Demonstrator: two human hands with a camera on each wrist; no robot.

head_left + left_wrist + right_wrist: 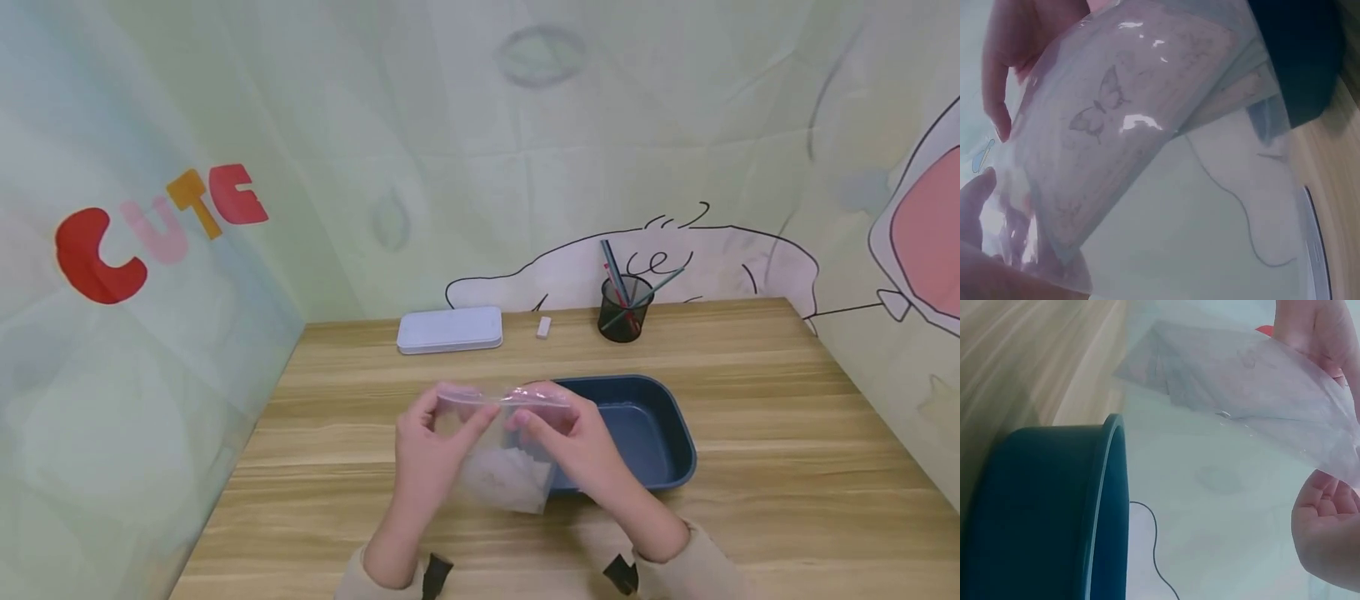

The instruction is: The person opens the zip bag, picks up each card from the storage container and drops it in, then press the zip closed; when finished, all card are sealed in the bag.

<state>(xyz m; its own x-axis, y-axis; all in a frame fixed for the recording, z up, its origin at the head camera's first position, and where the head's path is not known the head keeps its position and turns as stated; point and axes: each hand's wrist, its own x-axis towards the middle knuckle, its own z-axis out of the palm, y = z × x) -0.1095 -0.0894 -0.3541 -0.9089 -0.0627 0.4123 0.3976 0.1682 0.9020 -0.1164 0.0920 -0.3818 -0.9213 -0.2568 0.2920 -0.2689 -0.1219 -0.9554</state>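
Note:
A clear zip-top plastic bag [502,483] hangs over the table between my hands, its seal strip uppermost. My left hand [429,450] pinches the left part of the top edge, thumb in front and fingers behind. On the right part, my right hand [588,442] holds the same strip between thumb and fingers, the thumbs pointing toward each other. Inside the bag lie pale flat packets [1129,100]; one bears a butterfly print in the left wrist view. The bag overlaps the left end of a dark blue bin [645,433] in the head view.
Along the back of the wooden table [322,467] lie a pale flat case [450,330] and a small white eraser [543,327]. A black mesh pen holder [622,312] with several pencils stands to their right. Printed cloth [420,167] hangs behind and beside the table.

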